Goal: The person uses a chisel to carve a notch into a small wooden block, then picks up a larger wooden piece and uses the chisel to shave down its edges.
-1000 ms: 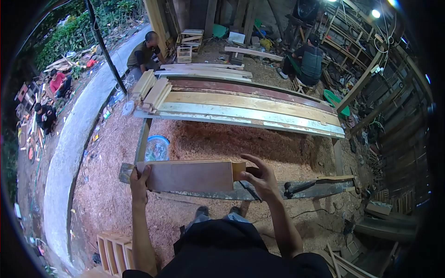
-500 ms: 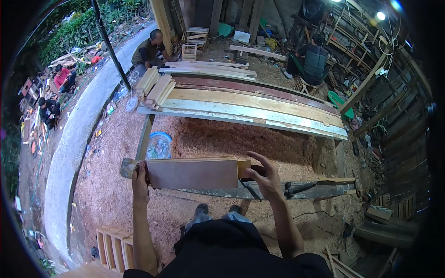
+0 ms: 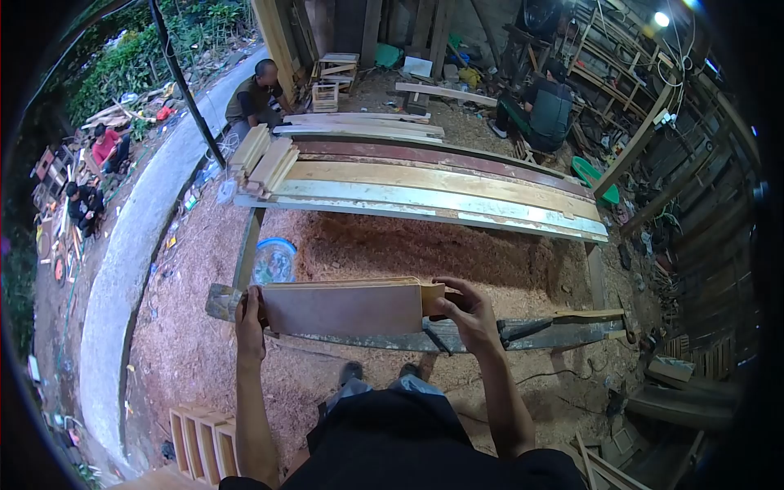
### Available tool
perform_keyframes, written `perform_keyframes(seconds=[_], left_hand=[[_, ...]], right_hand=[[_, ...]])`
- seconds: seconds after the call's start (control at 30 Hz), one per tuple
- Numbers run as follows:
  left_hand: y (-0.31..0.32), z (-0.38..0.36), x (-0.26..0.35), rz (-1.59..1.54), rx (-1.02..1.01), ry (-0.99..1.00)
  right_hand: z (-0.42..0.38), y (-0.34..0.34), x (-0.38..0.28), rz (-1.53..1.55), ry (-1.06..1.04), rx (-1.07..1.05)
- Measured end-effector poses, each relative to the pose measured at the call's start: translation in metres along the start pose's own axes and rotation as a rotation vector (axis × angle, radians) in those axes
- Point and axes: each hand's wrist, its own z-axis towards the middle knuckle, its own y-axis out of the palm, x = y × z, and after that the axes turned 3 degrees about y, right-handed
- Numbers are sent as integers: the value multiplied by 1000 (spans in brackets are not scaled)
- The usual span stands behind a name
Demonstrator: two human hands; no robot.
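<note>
In front of me I hold a stack of flat wooden boards (image 3: 347,309) pressed together, broad face toward me and pale edges on top. At the left end my left hand (image 3: 251,318) is closed, its thumb near the top edge. My right hand (image 3: 467,314) grips the narrower yellowish tab at the right end, thumb in front and fingers curled behind. The stack is level, above a weathered plank (image 3: 380,339). A black clamp-like tool (image 3: 527,331) lies on that plank, right of my right hand.
Beyond is a long bench (image 3: 425,210) with planks and stacked notched boards (image 3: 272,167). A blue basin (image 3: 275,263) sits among wood shavings. Wooden frames (image 3: 202,441) stand at lower left. One person (image 3: 255,98) crouches behind the bench; another (image 3: 547,110) sits at back right.
My right hand's raised index finger has come down, and its fingers now curl closer around the tab. The stack stays nearly in place while the view shifts slightly.
</note>
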Motion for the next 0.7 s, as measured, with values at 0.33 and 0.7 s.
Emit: perform_keyframes(seconds=[0.33, 0.7], left_hand=[[9, -3, -6, 56, -18, -11], [17, -8, -2, 29, -17, -8]], right_hand=[[-6, -14, -3, -25, 11, 31], [-6, -17, -2, 26, -3, 19]])
